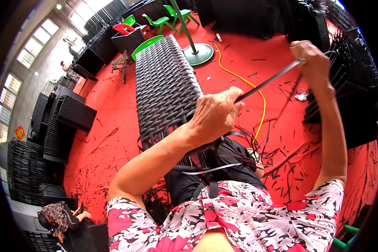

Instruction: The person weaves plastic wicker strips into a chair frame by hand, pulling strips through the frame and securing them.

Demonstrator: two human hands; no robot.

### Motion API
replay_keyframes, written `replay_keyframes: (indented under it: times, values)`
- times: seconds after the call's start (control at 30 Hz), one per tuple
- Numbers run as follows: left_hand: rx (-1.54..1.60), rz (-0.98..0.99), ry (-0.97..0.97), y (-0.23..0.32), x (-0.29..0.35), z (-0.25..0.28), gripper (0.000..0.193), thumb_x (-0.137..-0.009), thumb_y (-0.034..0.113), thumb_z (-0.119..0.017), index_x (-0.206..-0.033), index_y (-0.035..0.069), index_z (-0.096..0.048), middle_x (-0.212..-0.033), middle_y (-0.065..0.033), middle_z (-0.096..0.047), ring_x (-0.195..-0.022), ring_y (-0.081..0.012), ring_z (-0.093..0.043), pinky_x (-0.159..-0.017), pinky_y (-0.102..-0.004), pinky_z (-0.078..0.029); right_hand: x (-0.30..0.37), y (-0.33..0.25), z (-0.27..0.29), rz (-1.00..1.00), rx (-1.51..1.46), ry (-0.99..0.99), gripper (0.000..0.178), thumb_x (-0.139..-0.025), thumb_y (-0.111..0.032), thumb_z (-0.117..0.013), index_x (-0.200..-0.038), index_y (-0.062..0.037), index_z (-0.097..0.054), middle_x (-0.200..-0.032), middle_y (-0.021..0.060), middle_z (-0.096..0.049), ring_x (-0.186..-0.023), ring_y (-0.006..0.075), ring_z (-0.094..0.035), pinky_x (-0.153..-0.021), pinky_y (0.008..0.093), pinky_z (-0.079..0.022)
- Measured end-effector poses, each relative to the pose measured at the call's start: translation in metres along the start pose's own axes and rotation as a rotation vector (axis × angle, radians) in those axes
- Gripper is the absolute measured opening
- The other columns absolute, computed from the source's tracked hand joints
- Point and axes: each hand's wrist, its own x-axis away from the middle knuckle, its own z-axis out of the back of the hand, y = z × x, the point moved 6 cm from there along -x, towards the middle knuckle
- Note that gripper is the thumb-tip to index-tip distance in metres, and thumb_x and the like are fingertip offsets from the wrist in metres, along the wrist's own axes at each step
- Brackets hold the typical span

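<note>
A long dark woven rattan piece (pixel 166 80) stretches away in front of me, its weave tight at the far end and unfinished at the near end by my lap. My left hand (pixel 214 113) is closed at its near right corner, with a flat black rattan strip (pixel 269 81) running out of the fingers. Up and to the right, my right hand (pixel 313 63) pinches the same strip, which is drawn straight between both hands. A loose end hangs below the right hand. Another pale, shiny strip (pixel 216 169) crosses my lap.
Strip scraps litter the red floor (pixel 109 147). A yellow cable (pixel 243 80) runs past a pole's round green base (pixel 198 54). Green chairs (pixel 157 22) stand at the back. Stacked black woven furniture (pixel 73 113) lines both sides. Another person (pixel 59 216) bends over work at lower left.
</note>
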Motion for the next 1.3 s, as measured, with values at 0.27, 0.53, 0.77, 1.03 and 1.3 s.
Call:
replay_keyframes:
  times: [0.27,0.53,0.77,1.03,1.3]
  values:
    - [0.159,-0.233,-0.011,0.02,0.035,0.028,0.017,-0.077,0.006,-0.069,-0.089,0.001,-0.058,-0.073,-0.0116,-0.06,-0.065,-0.0291,-0.063,-0.054,-0.035,-0.048,0.175,0.507,0.136,-1.187,-0.463,0.241,0.04,-0.089,-0.037,-0.063,-0.116,-0.0074,-0.061,-0.099,0.001,-0.065,-0.07,0.0078,-0.059,-0.055,0.0166,-0.045]
    - [0.379,0.093,0.083,0.012,-0.001,-0.013,0.005,-0.088,-0.002,-0.053,-0.093,0.001,-0.054,-0.063,-0.0101,-0.051,-0.054,-0.0171,-0.053,-0.052,-0.0294,-0.042,0.069,0.23,0.104,-0.686,-0.44,0.106,0.057,-0.088,-0.004,-0.052,-0.14,-0.0101,-0.03,-0.143,0.0112,-0.036,-0.11,0.0297,-0.058,-0.078,0.0306,-0.051]
    - [0.71,0.262,0.146,-0.015,-0.002,-0.023,0.011,-0.092,0.0,-0.049,-0.103,-0.001,-0.052,-0.077,-0.0011,-0.051,-0.069,-0.0067,-0.049,-0.062,-0.0218,-0.043,0.031,-0.042,0.051,-0.305,-0.223,-0.141,0.023,-0.087,-0.012,-0.057,-0.109,-0.007,-0.055,-0.109,0.0163,-0.06,-0.091,0.0352,-0.062,-0.077,0.0404,-0.051]
    - [0.572,0.171,-0.143,0.007,0.007,-0.03,0.006,-0.092,0.001,-0.051,-0.094,0.0,-0.056,-0.068,-0.0001,-0.051,-0.062,-0.0065,-0.049,-0.057,-0.0222,-0.042,0.019,-0.075,-0.015,-0.978,-2.098,-0.094,0.047,-0.101,-0.037,-0.034,-0.107,0.0057,-0.053,-0.095,0.0136,-0.063,-0.086,0.0212,-0.061,-0.079,0.0352,-0.051]
    - [1.013,0.486,-0.068,-0.009,-0.003,-0.028,0.045,-0.09,0.011,-0.06,-0.129,0.002,-0.041,-0.114,-0.0103,-0.053,-0.101,-0.0169,-0.056,-0.072,-0.0271,-0.053,-0.071,-0.039,0.041,-0.352,-0.968,0.153,0.02,-0.089,-0.017,-0.054,-0.102,-0.0044,-0.064,-0.075,0.0107,-0.063,-0.077,0.0259,-0.064,-0.068,0.0396,-0.05]
